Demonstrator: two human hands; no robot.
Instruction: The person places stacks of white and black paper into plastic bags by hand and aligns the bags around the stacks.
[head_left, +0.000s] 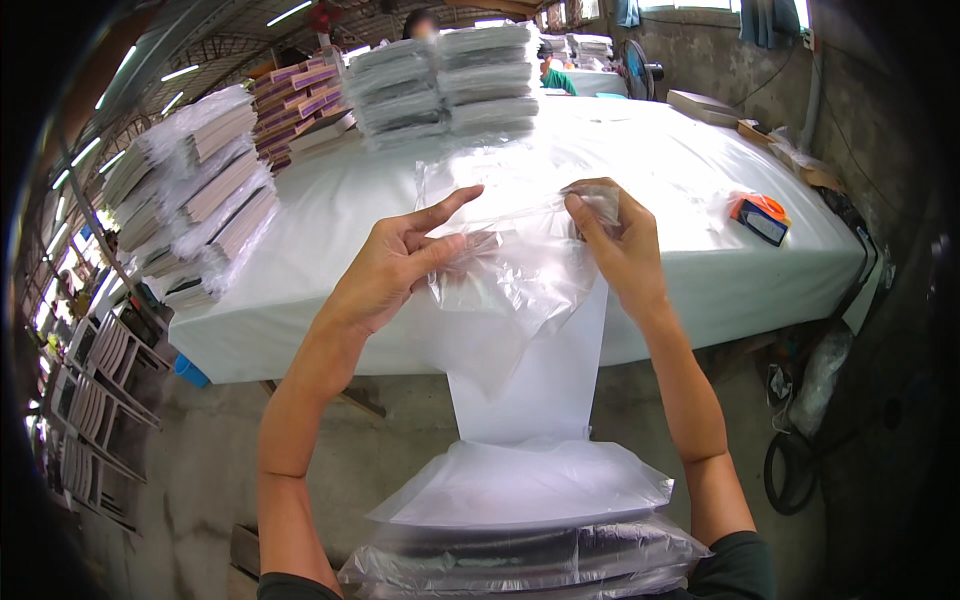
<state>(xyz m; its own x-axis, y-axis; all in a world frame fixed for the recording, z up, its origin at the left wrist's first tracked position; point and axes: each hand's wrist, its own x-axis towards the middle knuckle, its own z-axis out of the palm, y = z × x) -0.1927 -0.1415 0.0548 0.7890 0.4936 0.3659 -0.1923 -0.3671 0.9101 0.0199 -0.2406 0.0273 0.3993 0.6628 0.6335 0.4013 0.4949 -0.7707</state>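
Observation:
A clear, crinkled plastic bag (510, 300) hangs between my hands in front of the table's near edge. My right hand (620, 235) pinches its upper right part between thumb and fingers. At the bag's left side is my left hand (400, 250); its index finger stretches out and its thumb lies against the film, the other fingers curled and partly hidden. Below the bag, a smooth white sheet (535, 390) runs down toward my body. A pile of clear plastic bags (530, 485) lies close to me, under that sheet's lower end.
A table with a pale cover (330, 250) spans the front. Plastic-wrapped stacks (440, 85) stand at its back, another wrapped stack (200, 180) at left. An orange and dark blue item (762, 218) lies at right. Plastic chairs (100, 400) and a blue bin (190, 371) stand at left.

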